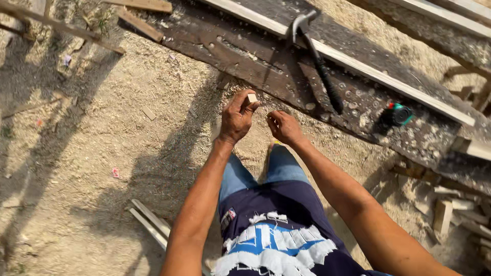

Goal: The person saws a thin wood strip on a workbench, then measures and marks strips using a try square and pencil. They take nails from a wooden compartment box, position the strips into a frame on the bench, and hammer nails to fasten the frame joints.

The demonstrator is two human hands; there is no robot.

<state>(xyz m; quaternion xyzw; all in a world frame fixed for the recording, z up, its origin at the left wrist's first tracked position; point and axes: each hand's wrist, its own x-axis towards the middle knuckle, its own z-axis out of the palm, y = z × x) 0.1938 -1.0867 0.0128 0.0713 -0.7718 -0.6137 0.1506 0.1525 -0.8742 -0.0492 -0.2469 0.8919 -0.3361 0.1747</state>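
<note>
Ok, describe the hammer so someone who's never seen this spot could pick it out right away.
Find the long dark plank running across the sawdust-covered ground beyond the person's hands. A pale wooden strip lies along it, and the hammer rests across that strip, metal head toward the top of the view. Its black handle and claw head set it apart from the small green and black round thing lying further right.

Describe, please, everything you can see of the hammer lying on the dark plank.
The hammer lies flat and untouched on a dark, weathered plank strewn with wood chips. Its grey metal claw head points to the top of the picture and rests across a pale wooden strip that runs along the plank. The long, dark handle, apparently rubber-gripped, slants down and to the right, crossing that strip. Neither hand is near it; both are held lower, above the sawdust-covered ground.
</note>
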